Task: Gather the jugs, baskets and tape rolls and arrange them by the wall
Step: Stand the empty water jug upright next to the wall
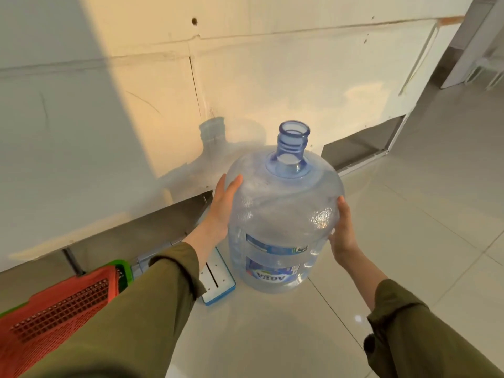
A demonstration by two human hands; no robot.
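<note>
Two hands hold a big water jug near the wall.

The clear blue jug (283,214) stands upright on the pale tiled floor (409,241), close to the white wall (109,118), with its open neck on top. The left hand (222,205) lies flat on the jug's left side with fingers spread. The right hand (344,230) presses flat on the right side, so the jug is squeezed between both palms. A red basket (54,309) sits inside a green basket (126,271) at the lower left. A white and blue tray (218,276) lies just beside the jug's bottom.
</note>
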